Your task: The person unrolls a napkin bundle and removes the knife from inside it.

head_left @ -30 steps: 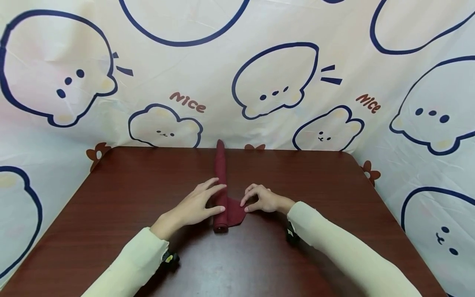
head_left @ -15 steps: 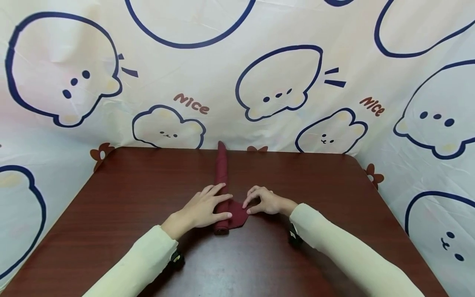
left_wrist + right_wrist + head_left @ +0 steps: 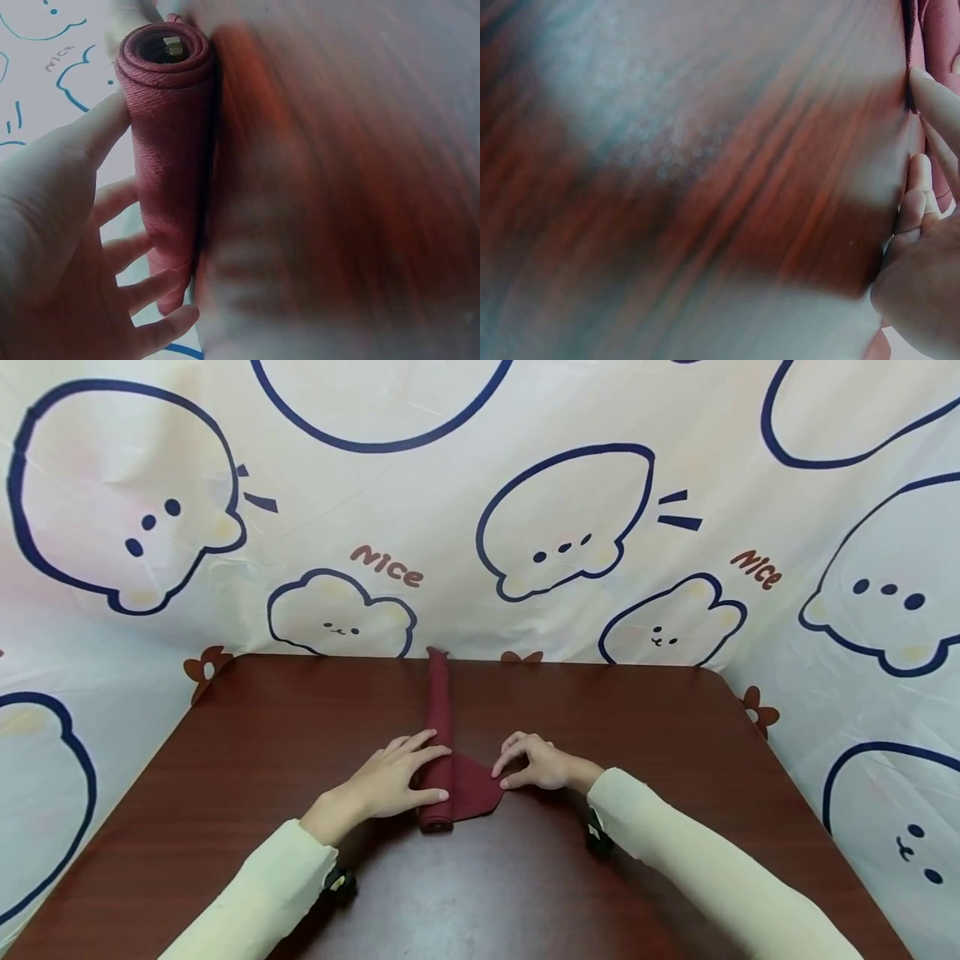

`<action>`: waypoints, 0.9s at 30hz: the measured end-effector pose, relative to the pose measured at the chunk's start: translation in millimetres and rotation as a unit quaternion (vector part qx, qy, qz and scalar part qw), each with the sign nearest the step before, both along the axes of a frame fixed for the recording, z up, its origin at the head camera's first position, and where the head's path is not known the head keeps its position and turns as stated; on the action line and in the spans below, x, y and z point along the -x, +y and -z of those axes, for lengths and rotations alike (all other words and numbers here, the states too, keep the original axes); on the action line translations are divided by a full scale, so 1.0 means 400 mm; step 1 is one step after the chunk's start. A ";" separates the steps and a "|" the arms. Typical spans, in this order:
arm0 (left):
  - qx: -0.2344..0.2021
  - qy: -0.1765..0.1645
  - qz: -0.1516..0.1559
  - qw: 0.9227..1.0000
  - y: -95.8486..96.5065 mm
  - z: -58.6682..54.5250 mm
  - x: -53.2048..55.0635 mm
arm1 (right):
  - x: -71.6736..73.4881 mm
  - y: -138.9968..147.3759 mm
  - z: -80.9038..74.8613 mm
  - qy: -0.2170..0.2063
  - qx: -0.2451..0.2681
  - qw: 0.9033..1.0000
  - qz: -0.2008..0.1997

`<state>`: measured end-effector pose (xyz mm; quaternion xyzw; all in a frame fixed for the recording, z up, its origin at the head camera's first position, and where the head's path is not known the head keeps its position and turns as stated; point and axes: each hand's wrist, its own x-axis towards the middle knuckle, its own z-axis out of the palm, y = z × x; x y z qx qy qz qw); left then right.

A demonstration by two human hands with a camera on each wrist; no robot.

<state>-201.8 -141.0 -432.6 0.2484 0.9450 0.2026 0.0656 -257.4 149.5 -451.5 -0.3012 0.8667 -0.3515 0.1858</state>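
Note:
A dark red cloth (image 3: pixel 441 693), rolled into a long narrow tube, lies across the table from near the middle to the far edge. Its loose tapered flap (image 3: pixel 474 789) spreads flat to the right of the roll. My left hand (image 3: pixel 390 781) rests on the near part of the roll, fingers spread and fairly straight. In the left wrist view, the roll's end (image 3: pixel 166 56) shows spiral layers with a small pale gold piece inside. My right hand (image 3: pixel 540 764) pinches the flap's outer edge between thumb and index finger, its other fingers bent.
The brown wood-grain table (image 3: pixel 300 710) extends around both hands. A pale curtain (image 3: pixel 450 510) printed with cartoon outlines hangs right behind the far edge and along both sides. A dark camera band sits at each wrist.
The roll has shifted left under my left hand, so more of the flap lies flat. The roll's far end now flares. My right hand stays at the flap's edge.

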 end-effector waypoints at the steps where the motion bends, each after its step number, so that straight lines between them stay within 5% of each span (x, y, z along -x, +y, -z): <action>1: -0.004 -0.004 -0.001 1.000 -0.005 0.001 -0.001 | 0.000 -0.001 0.002 -0.002 0.001 1.000 -0.002; 27: -0.061 -0.043 -0.002 0.997 -0.066 0.004 0.009 | -0.002 0.001 0.004 0.005 -0.007 1.000 0.003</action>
